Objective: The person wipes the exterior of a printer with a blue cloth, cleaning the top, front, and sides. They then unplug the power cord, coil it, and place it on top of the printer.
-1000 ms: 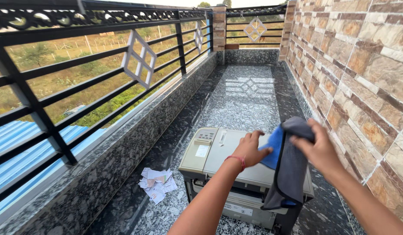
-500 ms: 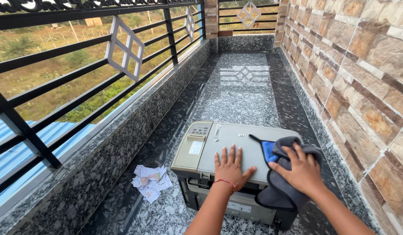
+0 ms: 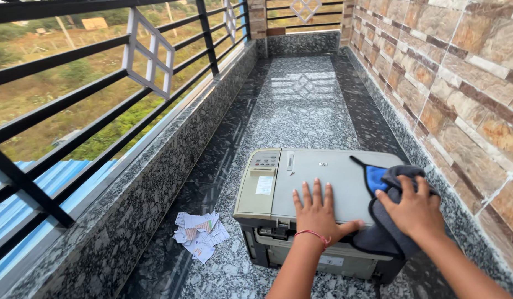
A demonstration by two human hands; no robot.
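Observation:
A grey and beige printer (image 3: pixel 317 166) stands on the granite balcony floor, its control panel on the left side. My left hand (image 3: pixel 318 213) lies flat on its lid, fingers spread, a red thread band on the wrist. My right hand (image 3: pixel 414 210) presses a dark grey cloth with a blue inner side (image 3: pixel 378 235) onto the lid's right end, where the cloth hangs over the edge.
A small heap of torn paper scraps (image 3: pixel 200 235) lies on the floor left of the printer. A low granite kerb (image 3: pixel 157 160) with a black metal railing (image 3: pixel 101 88) runs along the left. A stone-clad wall (image 3: pixel 461 83) runs along the right.
My left hand has come down from beside the cloth and spread flat on the lid. My right hand has lowered the cloth onto the printer's right end. The view has tilted downward.

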